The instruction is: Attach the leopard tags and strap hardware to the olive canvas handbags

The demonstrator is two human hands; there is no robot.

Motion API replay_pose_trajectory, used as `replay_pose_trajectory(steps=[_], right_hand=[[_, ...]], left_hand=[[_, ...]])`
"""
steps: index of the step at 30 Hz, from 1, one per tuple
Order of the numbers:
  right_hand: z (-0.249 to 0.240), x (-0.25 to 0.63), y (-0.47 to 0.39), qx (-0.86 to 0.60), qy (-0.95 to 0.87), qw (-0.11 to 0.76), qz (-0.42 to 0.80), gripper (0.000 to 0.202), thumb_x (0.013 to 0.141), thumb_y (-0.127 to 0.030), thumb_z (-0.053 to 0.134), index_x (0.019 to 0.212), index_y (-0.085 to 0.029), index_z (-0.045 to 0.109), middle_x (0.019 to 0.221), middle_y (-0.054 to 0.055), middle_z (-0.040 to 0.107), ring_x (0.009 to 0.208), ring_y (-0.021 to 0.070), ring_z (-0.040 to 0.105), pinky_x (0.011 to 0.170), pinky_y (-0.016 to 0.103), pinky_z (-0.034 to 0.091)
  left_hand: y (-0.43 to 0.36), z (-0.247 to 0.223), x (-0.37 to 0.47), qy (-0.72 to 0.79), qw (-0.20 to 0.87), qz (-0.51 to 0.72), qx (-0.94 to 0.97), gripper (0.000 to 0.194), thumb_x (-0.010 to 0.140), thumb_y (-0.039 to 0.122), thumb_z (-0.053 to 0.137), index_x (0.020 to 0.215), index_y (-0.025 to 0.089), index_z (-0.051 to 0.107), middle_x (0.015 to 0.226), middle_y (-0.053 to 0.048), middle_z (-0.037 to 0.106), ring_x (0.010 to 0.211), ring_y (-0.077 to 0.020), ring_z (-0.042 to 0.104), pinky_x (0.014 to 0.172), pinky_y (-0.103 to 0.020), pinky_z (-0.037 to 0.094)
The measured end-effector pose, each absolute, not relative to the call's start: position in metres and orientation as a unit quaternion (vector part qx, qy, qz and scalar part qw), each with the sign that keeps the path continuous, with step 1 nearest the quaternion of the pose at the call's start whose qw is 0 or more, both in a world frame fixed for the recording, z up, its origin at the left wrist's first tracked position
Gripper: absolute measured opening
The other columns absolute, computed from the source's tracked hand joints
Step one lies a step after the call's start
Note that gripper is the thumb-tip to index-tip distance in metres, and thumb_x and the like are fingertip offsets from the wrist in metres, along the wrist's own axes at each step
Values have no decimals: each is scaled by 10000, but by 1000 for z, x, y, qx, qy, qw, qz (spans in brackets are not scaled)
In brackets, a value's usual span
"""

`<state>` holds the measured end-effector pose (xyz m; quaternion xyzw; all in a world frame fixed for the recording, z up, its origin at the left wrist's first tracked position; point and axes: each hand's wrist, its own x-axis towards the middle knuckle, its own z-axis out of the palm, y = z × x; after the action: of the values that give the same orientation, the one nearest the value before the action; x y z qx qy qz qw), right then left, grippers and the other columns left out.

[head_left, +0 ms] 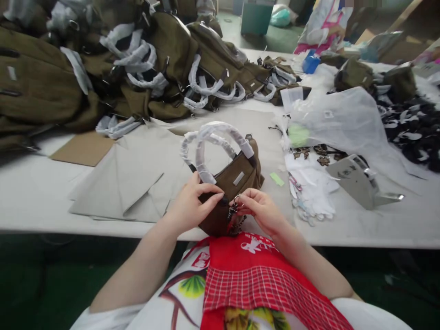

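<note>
A small brown handbag (228, 181) with a metal plate and two white-wrapped handles (225, 130) stands at the table's front edge, close to my red apron. On its left side my left hand (194, 201) pinches the bag near a dark tab at the side facing me. My right hand (263, 208) holds a metal ring between thumb and fingers, just right of the left fingertips. A dark charm with a chain (235, 217) hangs from that ring against the bag. Whether the ring is joined to the bag cannot be made out.
Olive bags (172, 50) with wrapped handles are piled at the back left. Grey sheets (120, 183) and brown cardboard (82, 149) lie left. At right are clear plastic (347, 114), white packets (312, 183), a metal holder (360, 181) and black pieces (412, 128). A person (323, 27) is behind.
</note>
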<state>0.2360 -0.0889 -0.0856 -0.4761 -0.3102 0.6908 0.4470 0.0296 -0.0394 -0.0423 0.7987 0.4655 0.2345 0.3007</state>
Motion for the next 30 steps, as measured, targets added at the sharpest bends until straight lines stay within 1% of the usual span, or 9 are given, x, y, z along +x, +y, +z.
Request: replay_pose_trajectory(steps=[4, 7, 11, 13, 16, 18, 20, 24, 30], right_hand=[[-79, 226, -88, -487, -339, 431, 680, 347, 694, -468, 790, 729, -153, 650, 708, 14, 700, 604, 103, 623, 572, 220, 509], [-76, 222, -83, -496, -362, 426, 665, 360, 661, -481, 808, 699, -151, 668, 621, -13, 651, 540, 82, 560, 517, 200, 462], [-80, 222, -79, -455, -362, 429, 691, 438, 778, -578, 670, 721, -146, 718, 700, 29, 686, 653, 109, 610, 637, 227, 493], [-81, 223, -80, -426, -361, 430, 710, 446, 827, -572, 618, 755, -148, 736, 763, 47, 703, 740, 128, 633, 719, 248, 500], [-81, 225, -82, -409, -387, 421, 711, 261, 763, -423, 748, 833, -172, 740, 832, 28, 709, 776, 128, 624, 762, 257, 492], [-81, 225, -83, -408, -401, 418, 706, 230, 717, -343, 797, 875, -188, 734, 862, 14, 708, 780, 125, 621, 781, 266, 491], [-81, 225, -83, -409, -404, 418, 703, 220, 723, -329, 792, 886, -194, 730, 868, 10, 708, 784, 126, 622, 798, 277, 490], [-83, 224, -84, -413, -405, 429, 694, 180, 765, -338, 760, 859, -188, 730, 833, 8, 694, 730, 111, 601, 746, 258, 482], [-86, 226, -84, -373, -415, 435, 707, 211, 822, -386, 708, 813, -184, 647, 797, 2, 631, 707, 113, 559, 667, 240, 460]], left_hand=[[-45, -42, 34, 447, 300, 235, 809, 178, 813, 390, 668, 906, 263, 751, 1053, -66, 561, 1000, -217, 563, 931, -368, 469], [-48, -43, 36, 447, 304, 241, 806, 162, 812, 382, 669, 847, 254, 763, 1015, -69, 566, 982, -220, 569, 916, -376, 473], [-48, -44, 36, 467, 350, 273, 765, 159, 803, 364, 677, 755, 242, 769, 1021, -67, 602, 1030, -222, 581, 934, -355, 476], [-48, -45, 35, 482, 365, 282, 745, 165, 797, 365, 677, 732, 245, 770, 1054, -63, 628, 1099, -236, 570, 976, -364, 461], [-48, -45, 35, 507, 368, 287, 725, 187, 793, 372, 668, 703, 241, 767, 1047, -63, 658, 1135, -251, 566, 983, -377, 464], [-49, -46, 35, 516, 369, 290, 717, 197, 789, 377, 665, 688, 240, 764, 1028, -62, 667, 1129, -254, 575, 968, -376, 474], [-49, -47, 35, 517, 372, 293, 713, 193, 787, 380, 666, 694, 244, 766, 1024, -60, 668, 1126, -252, 579, 962, -372, 475], [-50, -46, 35, 509, 372, 303, 715, 195, 793, 387, 663, 707, 242, 761, 1001, -60, 655, 1094, -243, 583, 937, -360, 474], [-51, -33, 34, 467, 382, 268, 751, 185, 801, 389, 670, 778, 215, 731, 867, -40, 626, 882, -189, 593, 828, -321, 471]])
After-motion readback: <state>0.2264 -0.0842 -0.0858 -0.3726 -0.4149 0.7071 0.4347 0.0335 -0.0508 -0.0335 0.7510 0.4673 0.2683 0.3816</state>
